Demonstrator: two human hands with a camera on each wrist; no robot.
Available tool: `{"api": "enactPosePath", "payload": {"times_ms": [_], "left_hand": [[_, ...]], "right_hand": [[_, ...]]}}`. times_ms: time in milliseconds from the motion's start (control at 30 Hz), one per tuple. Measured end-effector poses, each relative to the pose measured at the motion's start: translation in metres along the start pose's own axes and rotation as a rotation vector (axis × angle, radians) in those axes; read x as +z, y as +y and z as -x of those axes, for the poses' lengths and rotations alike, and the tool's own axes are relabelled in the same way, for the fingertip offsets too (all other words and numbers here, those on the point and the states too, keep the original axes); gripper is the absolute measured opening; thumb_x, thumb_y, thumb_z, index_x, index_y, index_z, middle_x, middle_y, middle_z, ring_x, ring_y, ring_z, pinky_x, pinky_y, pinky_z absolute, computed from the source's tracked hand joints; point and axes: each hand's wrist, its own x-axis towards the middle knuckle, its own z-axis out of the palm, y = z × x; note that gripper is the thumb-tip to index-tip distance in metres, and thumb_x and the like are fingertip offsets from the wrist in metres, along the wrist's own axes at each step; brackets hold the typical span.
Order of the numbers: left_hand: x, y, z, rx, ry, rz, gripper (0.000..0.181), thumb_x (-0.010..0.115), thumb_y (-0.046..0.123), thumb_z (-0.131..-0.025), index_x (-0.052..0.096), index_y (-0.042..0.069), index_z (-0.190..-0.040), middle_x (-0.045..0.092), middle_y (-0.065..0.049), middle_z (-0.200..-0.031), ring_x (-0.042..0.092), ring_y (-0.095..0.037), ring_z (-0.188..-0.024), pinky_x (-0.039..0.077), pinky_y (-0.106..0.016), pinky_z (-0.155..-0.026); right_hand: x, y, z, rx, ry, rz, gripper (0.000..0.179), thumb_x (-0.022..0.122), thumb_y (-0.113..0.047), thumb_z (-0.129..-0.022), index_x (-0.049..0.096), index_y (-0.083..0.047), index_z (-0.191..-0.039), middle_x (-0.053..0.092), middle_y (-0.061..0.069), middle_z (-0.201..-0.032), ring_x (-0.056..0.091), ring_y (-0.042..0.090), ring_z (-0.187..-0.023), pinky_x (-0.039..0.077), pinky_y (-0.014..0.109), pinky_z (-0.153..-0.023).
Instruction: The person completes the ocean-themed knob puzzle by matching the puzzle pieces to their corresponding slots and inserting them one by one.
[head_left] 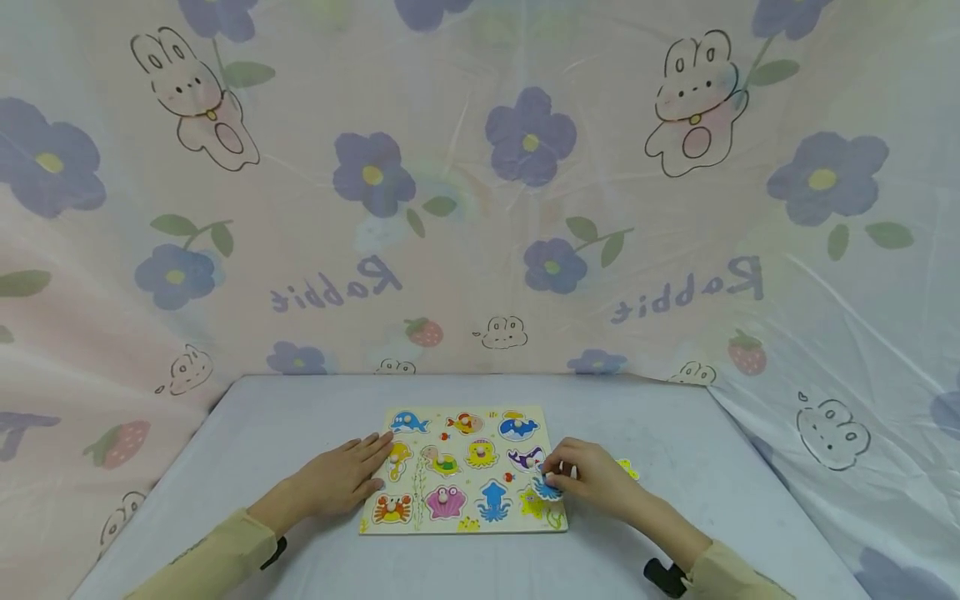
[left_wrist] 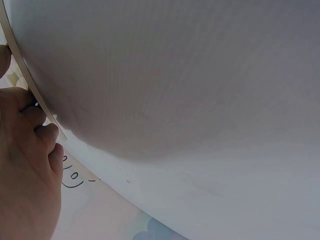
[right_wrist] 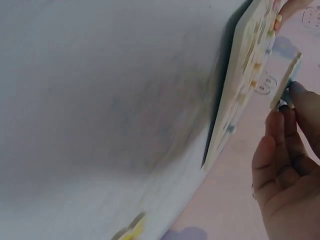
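Note:
A wooden knob puzzle board with sea animal pictures lies on the table. My left hand rests at its left edge, fingers spread onto the border; in the left wrist view the same hand is at the board's edge. With thumb and fingers, my right hand pinches a blue puzzle piece with tentacle shapes, over the board's right side near the yellow star. The right wrist view shows this piece raised off the board, tilted on edge. A blue squid picture shows left of it.
A yellow piece lies on the white table beyond my right hand, partly hidden by it. Several knobbed pieces, such as the crab and the pink shell, sit in the board. A printed curtain hangs behind.

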Motion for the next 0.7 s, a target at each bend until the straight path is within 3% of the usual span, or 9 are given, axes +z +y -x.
{"api": "enactPosePath", "payload": {"times_ms": [367, 700], "left_hand": [[-0.005, 0.002, 0.001, 0.002, -0.007, 0.008, 0.066, 0.047, 0.041, -0.110, 0.034, 0.000, -0.161, 0.030, -0.016, -0.169, 0.032, -0.038, -0.154, 0.031, -0.054, -0.124], [-0.006, 0.004, 0.001, -0.003, -0.020, 0.003, 0.066, 0.047, 0.042, -0.110, 0.034, 0.000, -0.161, 0.029, -0.015, -0.169, 0.031, -0.038, -0.154, 0.031, -0.054, -0.124]], "right_hand": [[0.032, -0.017, -0.032, 0.008, -0.123, -0.012, 0.005, 0.077, -0.019, -0.096, 0.074, -0.019, -0.100, 0.061, -0.017, -0.091, 0.054, -0.001, -0.078, 0.052, 0.018, -0.067], [0.049, -0.028, -0.048, 0.009, -0.221, 0.026, 0.003, 0.077, -0.020, -0.096, 0.076, -0.020, -0.099, 0.061, -0.017, -0.090, 0.052, -0.001, -0.077, 0.049, 0.018, -0.069]]}}
